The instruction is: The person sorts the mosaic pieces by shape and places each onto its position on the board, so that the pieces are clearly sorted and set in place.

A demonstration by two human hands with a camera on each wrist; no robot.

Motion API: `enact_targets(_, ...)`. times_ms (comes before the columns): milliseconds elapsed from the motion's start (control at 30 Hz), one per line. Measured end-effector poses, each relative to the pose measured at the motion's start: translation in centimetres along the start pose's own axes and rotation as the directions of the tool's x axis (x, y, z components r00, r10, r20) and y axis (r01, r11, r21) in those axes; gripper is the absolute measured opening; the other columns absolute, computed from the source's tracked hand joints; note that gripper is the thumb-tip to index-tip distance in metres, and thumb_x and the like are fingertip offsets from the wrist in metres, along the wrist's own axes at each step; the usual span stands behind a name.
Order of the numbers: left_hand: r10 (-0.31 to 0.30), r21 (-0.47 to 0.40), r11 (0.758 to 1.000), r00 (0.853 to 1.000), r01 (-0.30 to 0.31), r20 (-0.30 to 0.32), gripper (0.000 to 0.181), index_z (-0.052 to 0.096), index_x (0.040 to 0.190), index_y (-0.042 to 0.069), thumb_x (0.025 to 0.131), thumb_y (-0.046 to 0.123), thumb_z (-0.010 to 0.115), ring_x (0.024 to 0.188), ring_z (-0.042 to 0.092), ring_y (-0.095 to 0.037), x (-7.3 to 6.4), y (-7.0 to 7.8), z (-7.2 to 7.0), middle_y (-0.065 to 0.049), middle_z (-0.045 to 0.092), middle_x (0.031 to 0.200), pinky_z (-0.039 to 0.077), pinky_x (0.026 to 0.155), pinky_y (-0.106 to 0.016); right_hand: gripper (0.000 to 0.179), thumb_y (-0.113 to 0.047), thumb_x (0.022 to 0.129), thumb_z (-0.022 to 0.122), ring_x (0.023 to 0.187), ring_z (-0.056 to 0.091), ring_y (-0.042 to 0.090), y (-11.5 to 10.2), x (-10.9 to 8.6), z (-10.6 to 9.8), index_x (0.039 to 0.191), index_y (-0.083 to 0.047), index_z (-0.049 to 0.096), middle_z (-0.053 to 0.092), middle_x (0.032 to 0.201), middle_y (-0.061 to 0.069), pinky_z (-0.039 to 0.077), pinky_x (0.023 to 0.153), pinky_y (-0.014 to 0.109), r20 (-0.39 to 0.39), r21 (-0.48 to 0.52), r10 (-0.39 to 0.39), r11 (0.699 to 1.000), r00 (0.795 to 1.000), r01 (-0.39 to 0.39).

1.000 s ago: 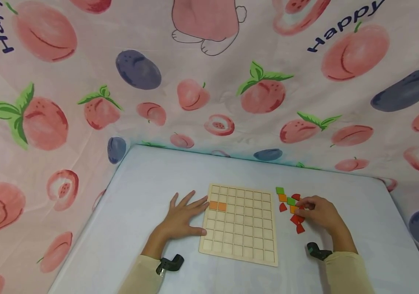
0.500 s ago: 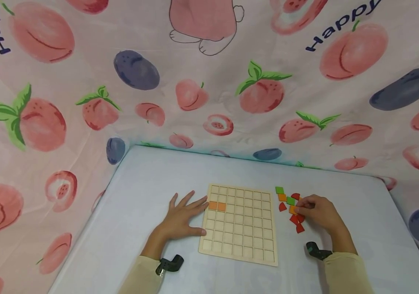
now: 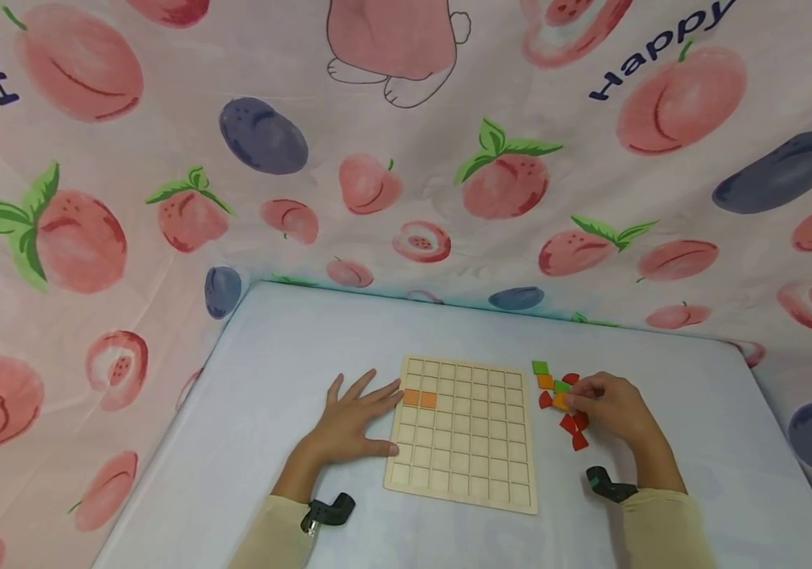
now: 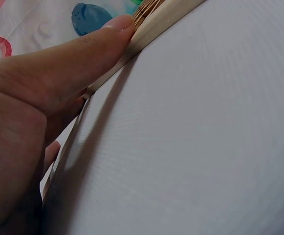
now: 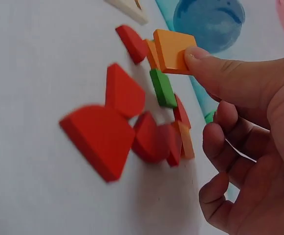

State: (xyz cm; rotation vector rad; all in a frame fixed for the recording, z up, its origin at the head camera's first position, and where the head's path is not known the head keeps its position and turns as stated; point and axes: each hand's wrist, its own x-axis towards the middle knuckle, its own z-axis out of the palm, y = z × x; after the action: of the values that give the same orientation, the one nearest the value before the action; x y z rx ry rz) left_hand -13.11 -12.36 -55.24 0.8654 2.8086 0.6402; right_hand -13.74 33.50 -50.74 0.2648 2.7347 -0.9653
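My right hand [image 3: 612, 407] pinches a square orange tile [image 5: 170, 46] between thumb and fingers, raised over a small pile of tiles. Beneath it in the right wrist view are red rounded pieces [image 5: 100, 137] and a green tile [image 5: 163, 89]. My left hand [image 3: 352, 427] lies with spread fingers beside the wooden grid board [image 3: 480, 445]. Its thumb and fingertips touch the board's left edge, and the left wrist view shows the thumb [image 4: 83, 61] on that edge. Two orange tiles [image 3: 420, 399] sit side by side in the board's third row, at its left end.
Another green tile [image 3: 540, 367] and an orange tile [image 3: 545, 382] lie at the far end of the pile, right of the board. A white cloth [image 3: 306, 332] covers the table. A fruit-printed curtain [image 3: 420, 174] rises behind and at the left.
My right hand has pinched the orange tile and lifted it, shifting slightly left. The left hand stays at the board's edge.
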Motion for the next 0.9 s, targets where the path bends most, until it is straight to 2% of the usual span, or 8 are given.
enact_targets(133, 0.001, -0.008, 1.0, 1.0, -0.001, 0.0, 0.094, 0.038, 0.158, 0.032, 0.08, 0.074, 0.068, 0.16, 0.012, -0.029, 0.0, -0.1, 0.1, 0.015, 0.032, 0.166, -0.005, 0.12, -0.07, 0.037, -0.034, 0.09, 0.078, 0.087, 0.057, 0.024, -1.0, -0.1, 0.3, 0.107, -0.003, 0.069, 0.065, 0.096, 0.01, 0.052, 0.066, 0.029, 0.028, 0.021, -0.041, 0.999, 0.999, 0.041)
enact_targets(233, 0.005, -0.021, 1.0, 1.0, -0.005, -0.003, 0.094, 0.038, 0.158, 0.031, 0.08, 0.074, 0.068, 0.16, 0.012, -0.03, 0.0, -0.1, 0.1, 0.014, 0.032, 0.166, -0.005, 0.12, -0.07, 0.032, -0.03, 0.09, 0.078, 0.083, 0.056, 0.021, -1.6, 0.1, 0.8, 0.104, -0.002, 0.07, 0.064, 0.093, 0.008, 0.05, 0.063, 0.028, 0.018, 0.017, -0.112, 0.994, 0.994, 0.112)
enact_targets(400, 0.008, -0.023, 1.0, 1.0, -0.008, -0.005, 0.093, 0.039, 0.158, 0.031, 0.081, 0.073, 0.068, 0.16, 0.013, -0.031, -0.1, 0.0, -0.1, 0.014, 0.032, 0.166, -0.005, 0.119, -0.071, 0.019, -0.023, 0.09, 0.079, 0.081, 0.053, 0.018, -2.9, 0.4, 2.2, 0.096, -0.007, 0.073, 0.063, 0.09, 0.004, 0.047, 0.063, 0.025, -0.004, 0.018, -0.222, 0.975, 0.975, 0.222)
enact_targets(633, 0.012, -0.02, 1.0, 1.0, -0.012, -0.004, 0.093, 0.038, 0.158, 0.031, 0.081, 0.072, 0.069, 0.16, 0.013, -0.03, -0.1, 0.0, -0.1, 0.014, 0.032, 0.166, -0.005, 0.12, -0.07, 0.013, -0.022, 0.089, 0.079, 0.078, 0.053, 0.014, -4.8, 0.7, 4.0, 0.09, -0.011, 0.074, 0.061, 0.085, 0.001, 0.046, 0.067, 0.026, 0.016, 0.05, -0.328, 0.944, 0.944, 0.327)
enact_targets(767, 0.01, -0.022, 1.0, 1.0, -0.011, -0.006, 0.093, 0.038, 0.158, 0.031, 0.081, 0.072, 0.069, 0.16, 0.012, -0.03, -0.1, -0.1, -0.1, 0.014, 0.032, 0.166, -0.005, 0.12, -0.07, 0.01, -0.021, 0.089, 0.079, 0.079, 0.055, 0.014, -6.0, 0.9, 4.9, 0.087, -0.013, 0.075, 0.064, 0.085, 0.0, 0.048, 0.071, 0.026, 0.038, 0.077, -0.342, 0.938, 0.939, 0.338)
enact_targets(900, 0.008, -0.019, 1.0, 1.0, -0.008, -0.008, 0.093, 0.038, 0.158, 0.031, 0.08, 0.072, 0.069, 0.16, 0.012, -0.03, -0.1, 0.0, -0.1, 0.014, 0.032, 0.166, -0.005, 0.12, -0.07, 0.01, -0.022, 0.089, 0.079, 0.08, 0.055, 0.015, -7.3, 1.2, 5.8, 0.087, -0.013, 0.075, 0.063, 0.085, 0.0, 0.048, 0.073, 0.028, 0.055, 0.087, -0.331, 0.941, 0.942, 0.326)
